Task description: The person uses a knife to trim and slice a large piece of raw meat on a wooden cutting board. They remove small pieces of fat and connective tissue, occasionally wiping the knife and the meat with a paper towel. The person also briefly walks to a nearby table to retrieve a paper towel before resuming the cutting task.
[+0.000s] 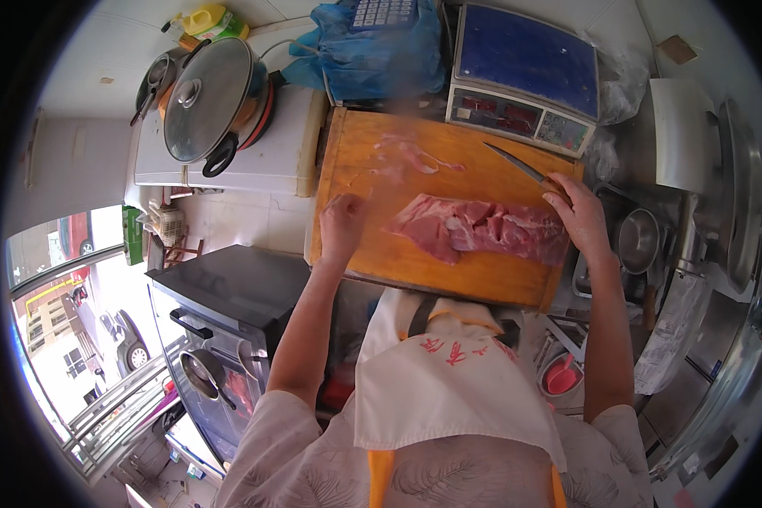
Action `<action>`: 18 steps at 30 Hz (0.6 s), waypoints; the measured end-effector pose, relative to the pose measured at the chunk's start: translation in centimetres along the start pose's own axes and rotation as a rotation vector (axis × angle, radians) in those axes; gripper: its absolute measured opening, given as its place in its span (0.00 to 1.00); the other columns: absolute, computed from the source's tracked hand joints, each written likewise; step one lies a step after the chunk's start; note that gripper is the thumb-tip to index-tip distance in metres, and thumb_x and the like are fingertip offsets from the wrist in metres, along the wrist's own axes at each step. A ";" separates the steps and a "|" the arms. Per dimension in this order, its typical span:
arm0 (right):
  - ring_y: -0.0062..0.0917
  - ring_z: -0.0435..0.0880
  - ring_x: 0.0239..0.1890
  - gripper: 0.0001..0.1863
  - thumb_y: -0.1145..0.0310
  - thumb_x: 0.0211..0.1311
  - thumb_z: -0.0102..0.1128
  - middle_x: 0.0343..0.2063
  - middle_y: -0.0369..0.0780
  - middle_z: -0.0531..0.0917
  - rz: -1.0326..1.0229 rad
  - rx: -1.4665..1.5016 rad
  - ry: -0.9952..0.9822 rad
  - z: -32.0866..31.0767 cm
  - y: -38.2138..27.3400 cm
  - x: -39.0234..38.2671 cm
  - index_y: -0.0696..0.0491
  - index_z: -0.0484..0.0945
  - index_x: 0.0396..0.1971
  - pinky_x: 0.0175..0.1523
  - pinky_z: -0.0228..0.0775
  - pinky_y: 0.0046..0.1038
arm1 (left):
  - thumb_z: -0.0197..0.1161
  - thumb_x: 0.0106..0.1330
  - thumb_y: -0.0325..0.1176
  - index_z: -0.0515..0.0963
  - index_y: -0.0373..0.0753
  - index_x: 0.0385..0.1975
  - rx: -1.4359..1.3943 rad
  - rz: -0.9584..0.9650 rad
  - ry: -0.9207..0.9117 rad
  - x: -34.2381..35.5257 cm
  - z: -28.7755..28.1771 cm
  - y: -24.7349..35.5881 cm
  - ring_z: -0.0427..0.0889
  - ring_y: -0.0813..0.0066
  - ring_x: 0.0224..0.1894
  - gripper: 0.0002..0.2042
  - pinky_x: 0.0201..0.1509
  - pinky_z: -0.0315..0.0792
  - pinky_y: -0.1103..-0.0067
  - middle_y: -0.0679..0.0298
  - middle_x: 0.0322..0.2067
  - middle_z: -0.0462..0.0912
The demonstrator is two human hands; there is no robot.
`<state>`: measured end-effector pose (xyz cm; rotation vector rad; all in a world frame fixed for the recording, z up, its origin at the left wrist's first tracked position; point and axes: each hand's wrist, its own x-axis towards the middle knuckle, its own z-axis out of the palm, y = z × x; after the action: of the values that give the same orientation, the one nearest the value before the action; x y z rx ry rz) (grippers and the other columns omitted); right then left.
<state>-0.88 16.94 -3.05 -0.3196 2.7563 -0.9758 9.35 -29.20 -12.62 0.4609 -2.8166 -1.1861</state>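
Observation:
A slab of raw pink meat (483, 230) lies across the wooden cutting board (347, 157). My right hand (580, 212) is at the board's right side, its fingers closed around the handle of a knife (516, 162). The blade lies low over the board beyond the meat and points away to the left. On the board's left part, my left hand (343, 224) is closed, apart from the meat; whether anything is inside its fingers is hidden. Thin pale trimmings (411, 155) lie toward the board's far edge.
Behind the board stand a blue-topped scale (525, 63) and a blue plastic bag (381, 55). A lidded pan (207, 102) rests at the far left. To the right are metal bowls (639, 240), and a dark cabinet (233, 279) stands at lower left.

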 end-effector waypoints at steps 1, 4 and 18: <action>0.45 0.86 0.57 0.22 0.62 0.73 0.70 0.54 0.49 0.86 -0.019 -0.051 0.015 0.3 1.3 0.5 0.55 0.81 0.62 0.60 0.77 0.37 | 0.73 0.67 0.33 0.88 0.33 0.38 -0.053 -0.042 -0.027 0.3 -0.2 0.3 0.90 0.60 0.36 0.09 0.42 0.81 0.67 0.55 0.33 0.90; 0.44 0.85 0.58 0.22 0.63 0.70 0.73 0.55 0.48 0.84 -0.035 -0.172 0.048 1.3 4.2 1.2 0.54 0.81 0.60 0.60 0.77 0.39 | 0.77 0.68 0.38 0.88 0.33 0.37 -0.056 -0.149 -0.101 0.6 -1.1 0.7 0.91 0.65 0.34 0.13 0.40 0.81 0.69 0.56 0.30 0.91; 0.42 0.86 0.50 0.20 0.70 0.63 0.76 0.48 0.45 0.85 -0.042 -0.437 0.073 3.2 3.7 2.0 0.55 0.82 0.53 0.56 0.79 0.38 | 0.82 0.56 0.33 0.90 0.35 0.35 0.038 -0.360 0.064 2.9 -3.6 -1.9 0.90 0.60 0.32 0.12 0.41 0.82 0.68 0.57 0.29 0.91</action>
<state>-2.49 17.32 -8.08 -0.4141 3.0217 -0.3866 7.67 -33.82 -11.62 1.0234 -2.7810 -1.1434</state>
